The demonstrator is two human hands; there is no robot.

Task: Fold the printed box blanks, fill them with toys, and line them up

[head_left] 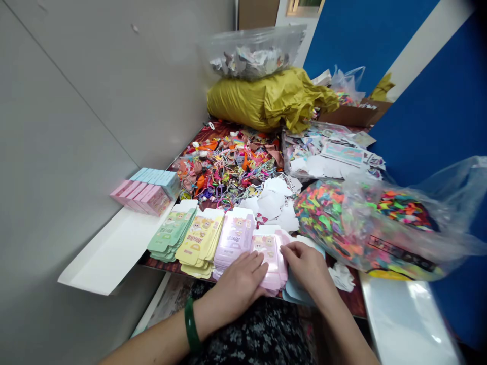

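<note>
Flattened pink cartons are stacked at the table's near edge. My left hand, with a green bangle on the wrist, rests over their lower left side, fingers stretched out. At the pile's right edge my right hand pinches a pink carton, which sits slightly askew. Left of these lie stacks of lilac cartons, yellow cartons and green cartons. Light blue cartons are partly hidden beneath my right hand.
Folded pink and blue boxes stand in a white tray at left. Behind lies a heap of colourful hair ties. A clear bag of bright pieces bulges at right; a yellow sack lies at the back.
</note>
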